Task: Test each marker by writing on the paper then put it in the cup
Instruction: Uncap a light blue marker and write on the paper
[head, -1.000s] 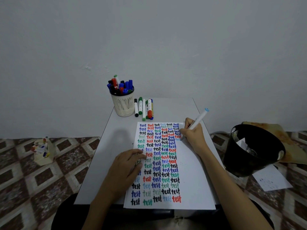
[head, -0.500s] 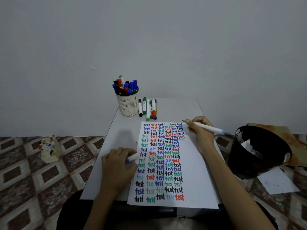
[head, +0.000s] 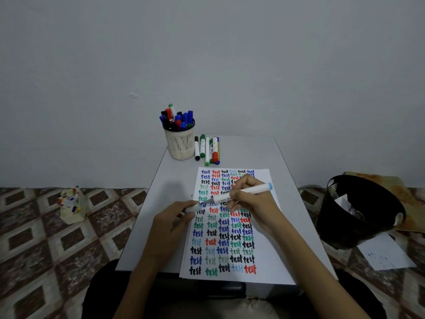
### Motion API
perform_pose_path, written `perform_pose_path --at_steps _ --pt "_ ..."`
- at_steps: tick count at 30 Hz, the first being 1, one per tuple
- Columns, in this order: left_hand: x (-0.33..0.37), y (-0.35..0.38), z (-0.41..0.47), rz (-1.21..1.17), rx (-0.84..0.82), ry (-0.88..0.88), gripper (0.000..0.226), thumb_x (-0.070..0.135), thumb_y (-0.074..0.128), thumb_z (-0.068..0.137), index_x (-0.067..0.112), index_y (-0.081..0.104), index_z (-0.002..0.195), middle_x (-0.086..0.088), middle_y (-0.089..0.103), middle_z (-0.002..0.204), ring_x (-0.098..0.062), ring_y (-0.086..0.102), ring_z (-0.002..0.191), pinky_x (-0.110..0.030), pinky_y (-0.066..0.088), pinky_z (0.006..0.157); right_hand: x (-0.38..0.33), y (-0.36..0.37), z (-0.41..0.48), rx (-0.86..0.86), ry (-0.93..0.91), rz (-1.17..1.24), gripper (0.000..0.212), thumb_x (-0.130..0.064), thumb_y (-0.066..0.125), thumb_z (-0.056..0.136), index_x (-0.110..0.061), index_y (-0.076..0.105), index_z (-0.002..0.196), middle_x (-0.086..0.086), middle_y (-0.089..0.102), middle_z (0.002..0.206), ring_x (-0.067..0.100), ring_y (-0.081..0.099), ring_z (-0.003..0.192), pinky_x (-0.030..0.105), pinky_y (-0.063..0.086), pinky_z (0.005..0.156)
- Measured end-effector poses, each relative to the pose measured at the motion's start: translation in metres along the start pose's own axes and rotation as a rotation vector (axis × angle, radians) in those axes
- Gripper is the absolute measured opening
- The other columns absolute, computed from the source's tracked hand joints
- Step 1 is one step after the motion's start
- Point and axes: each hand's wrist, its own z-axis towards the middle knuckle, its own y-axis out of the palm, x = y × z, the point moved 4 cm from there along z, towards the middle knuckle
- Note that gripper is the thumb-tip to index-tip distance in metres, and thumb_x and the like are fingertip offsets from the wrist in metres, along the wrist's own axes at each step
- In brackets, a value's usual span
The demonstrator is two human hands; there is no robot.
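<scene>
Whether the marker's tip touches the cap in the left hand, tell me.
Cannot tell. The head view puts the marker tip at the cap mouth, but blur hides any contact or gap.

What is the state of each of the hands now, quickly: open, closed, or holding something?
Left hand: closed, holding the marker cap.
Right hand: closed, holding the light-blue marker.

Uncapped pale-blue marker (head: 257, 188) hovers over lettered paper (head: 269, 261), tip by cap (head: 192, 207); cup (head: 180, 143) behind.
</scene>
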Motion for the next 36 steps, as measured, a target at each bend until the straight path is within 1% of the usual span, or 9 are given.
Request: perform_pose_path --at_steps 3,7,12,16,19,22,25,32,36 --pt "0.000 0.000 0.000 -0.014 -0.002 0.020 0.033 0.041 0.049 0.088 0.023 0.062 0.113 0.011 0.065 0.103 -0.004 0.062 0.092 -0.012 0.050 0.070 0.002 0.002 -0.002 0.029 0.005 -0.044 0.015 0.012 0.065 0.076 0.000 0.057 0.078 0.021 0.063 0.065 0.027 0.066 0.054 0.029 0.057 0.052" --pt "0.002 0.000 -0.001 -0.002 -0.020 0.051 0.034 0.041 0.049 0.088 0.021 0.063 0.113 0.011 0.064 0.099 -0.005 0.062 0.090 -0.012 0.050 0.068 0.005 0.010 -0.007 0.027 0.033 -0.090 0.020 0.015 0.064 0.079 -0.002 0.053 0.080 0.023 0.065 0.068 0.029 0.067 0.057 0.032 0.058 0.054" --pt "-0.001 -0.004 0.001 -0.016 0.024 0.064 0.034 0.038 0.053 0.088 0.016 0.066 0.111 0.009 0.065 0.095 -0.010 0.062 0.087 -0.013 0.047 0.065 0.002 0.018 -0.012 0.036 0.076 -0.082 0.017 0.007 0.072 0.076 -0.001 0.058 0.081 0.025 0.070 0.087 0.033 0.070 0.071 0.034 0.060 0.057" --pt "-0.001 -0.003 0.000 -0.054 0.023 0.063 0.037 0.040 0.052 0.088 0.015 0.067 0.111 0.008 0.067 0.096 -0.009 0.064 0.088 -0.014 0.048 0.067 -0.001 0.015 -0.013 0.050 0.115 0.052 0.015 0.002 0.070 0.079 -0.001 0.058 0.087 0.021 0.067 0.083 0.032 0.070 0.070 0.034 0.060 0.055" --pt "-0.001 -0.003 0.000 -0.046 0.005 0.084 0.036 0.040 0.052 0.087 0.017 0.067 0.110 0.008 0.068 0.097 -0.008 0.064 0.091 -0.018 0.051 0.070 -0.001 0.017 -0.015 0.070 0.118 -0.025 0.017 0.004 0.071 0.078 0.001 0.059 0.089 0.025 0.067 0.083 0.032 0.071 0.067 0.035 0.061 0.056" --pt "-0.001 -0.004 0.000 -0.052 0.014 0.079 0.034 0.041 0.053 0.086 0.020 0.068 0.108 0.008 0.068 0.095 -0.007 0.064 0.089 -0.019 0.052 0.070 -0.003 0.015 -0.016 0.171 0.059 -0.080 0.031 0.009 0.076 0.072 0.000 0.055 0.093 0.028 0.067 0.080 0.033 0.069 0.061 0.036 0.059 0.055" --pt "0.000 -0.005 0.000 -0.002 0.023 0.116 0.030 0.039 0.054 0.085 0.022 0.067 0.107 0.006 0.068 0.091 -0.004 0.063 0.084 -0.015 0.049 0.068 -0.004 0.019 -0.017 0.210 0.031 -0.082 0.030 0.011 0.076 0.070 0.000 0.053 0.086 0.032 0.066 0.076 0.033 0.069 0.058 0.031 0.057 0.052" --pt "0.000 -0.008 0.001 0.158 0.069 0.233 0.034 0.027 0.052 0.088 0.005 0.068 0.108 0.000 0.066 0.088 -0.005 0.058 0.077 -0.019 0.049 0.063 0.009 0.028 -0.016 0.247 0.065 0.045 0.032 0.009 0.075 0.073 -0.006 0.047 0.076 0.027 0.067 0.067 0.027 0.068 0.051 0.027 0.056 0.049" --pt "0.004 -0.011 0.000 0.133 0.110 0.229 0.032 0.026 0.053 0.088 0.007 0.068 0.109 0.004 0.064 0.090 -0.002 0.058 0.081 -0.009 0.044 0.068 0.008 0.028 -0.013 0.183 0.130 0.030 0.029 0.005 0.075 0.074 -0.006 0.048 0.077 0.027 0.067 0.071 0.025 0.068 0.054 0.027 0.057 0.051"
